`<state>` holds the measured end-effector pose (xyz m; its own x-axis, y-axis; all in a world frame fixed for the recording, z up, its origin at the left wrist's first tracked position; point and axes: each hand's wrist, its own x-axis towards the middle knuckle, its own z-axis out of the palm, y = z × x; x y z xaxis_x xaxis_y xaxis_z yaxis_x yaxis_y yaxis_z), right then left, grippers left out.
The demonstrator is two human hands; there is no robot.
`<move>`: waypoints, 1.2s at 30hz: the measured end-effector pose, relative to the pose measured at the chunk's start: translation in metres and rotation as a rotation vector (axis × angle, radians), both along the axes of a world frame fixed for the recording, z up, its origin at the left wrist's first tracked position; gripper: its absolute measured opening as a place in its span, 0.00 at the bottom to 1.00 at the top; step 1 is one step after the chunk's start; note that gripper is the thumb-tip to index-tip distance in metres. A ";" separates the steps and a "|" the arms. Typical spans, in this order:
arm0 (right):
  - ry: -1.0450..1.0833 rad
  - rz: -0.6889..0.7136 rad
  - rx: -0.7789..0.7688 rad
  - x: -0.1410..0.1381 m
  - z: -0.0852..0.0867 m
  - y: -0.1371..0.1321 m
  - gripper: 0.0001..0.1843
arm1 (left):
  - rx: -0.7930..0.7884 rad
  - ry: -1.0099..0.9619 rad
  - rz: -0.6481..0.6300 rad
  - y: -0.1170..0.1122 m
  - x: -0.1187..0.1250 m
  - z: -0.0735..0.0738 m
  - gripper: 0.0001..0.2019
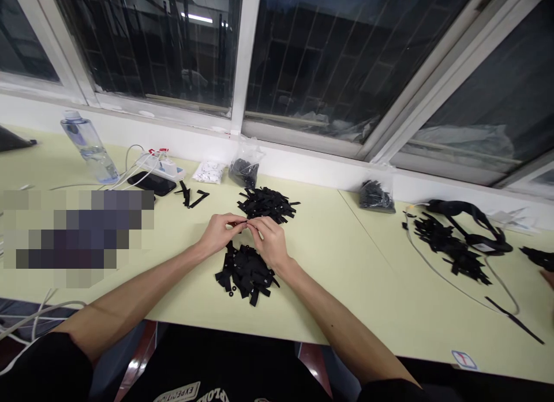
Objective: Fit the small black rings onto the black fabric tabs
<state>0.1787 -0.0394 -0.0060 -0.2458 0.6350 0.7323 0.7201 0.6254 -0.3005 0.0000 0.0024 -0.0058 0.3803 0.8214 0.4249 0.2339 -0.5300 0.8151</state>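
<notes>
My left hand [220, 233] and my right hand [269, 239] meet fingertip to fingertip over the table. Both are closed in a pinch on a small black piece, mostly hidden by the fingers, so its exact kind does not show. Just beyond the hands lies a heap of short black fabric strips [269, 202]. A second pile of black strips [247, 269], some with small white marks, is spread nearer my body, partly under my right hand. Small black rings [231, 293] lie at its near left edge.
Along the wall stand a water bottle [93, 151], a phone [152, 183], a power strip [167, 168], a white packet [209, 172] and clear bags of black pieces [244, 170] [375, 195]. On the right are more strips [450, 246], a black headband [480, 235] and a cable. Another person's hand [549, 277] shows there.
</notes>
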 end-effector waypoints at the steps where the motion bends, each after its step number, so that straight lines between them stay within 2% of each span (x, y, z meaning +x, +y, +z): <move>1: -0.014 -0.007 0.007 0.001 -0.001 0.001 0.10 | -0.007 -0.001 -0.015 -0.001 0.000 0.000 0.11; 8: -0.127 0.021 0.038 0.013 -0.001 0.005 0.12 | -0.026 -0.002 -0.150 0.000 -0.004 0.004 0.18; 16: -0.117 0.028 0.047 0.015 -0.005 0.007 0.09 | 0.038 0.052 -0.137 0.001 -0.004 0.004 0.14; 24: -0.072 0.108 0.067 0.014 -0.007 0.008 0.08 | 0.141 0.054 -0.121 0.002 -0.007 0.008 0.11; 36: -0.109 0.180 -0.008 0.019 -0.005 0.006 0.09 | 0.038 0.009 -0.144 0.003 -0.006 0.001 0.12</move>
<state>0.1977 -0.0331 -0.0110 -0.4330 0.5796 0.6903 0.6257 0.7446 -0.2327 -0.0055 0.0059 -0.0050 0.4965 0.7418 0.4508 0.1604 -0.5888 0.7922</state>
